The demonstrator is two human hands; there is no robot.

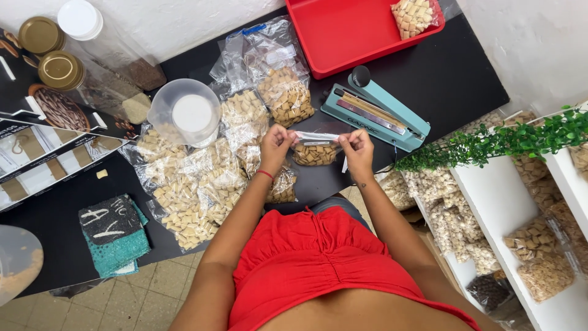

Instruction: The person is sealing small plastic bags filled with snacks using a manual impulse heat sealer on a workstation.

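You hold one small clear bag (pixel 315 149) of tan squares stretched between both hands, at the centre of the frame.

In the head view, your left hand (pixel 275 146) pinches the bag's left top corner and your right hand (pixel 357 150) pinches its right top corner, fingers closed on the plastic, the hands set apart with the bag hanging between them above the black table (pixel 453 73). Just to the upper right of the bag lies a teal heat sealer (pixel 376 110). Left of your left hand, filled bags (pixel 196 184) lie heaped, with a clear measuring cup (pixel 184 110) above them. A red tray (pixel 349 27) sits at the top of the frame.
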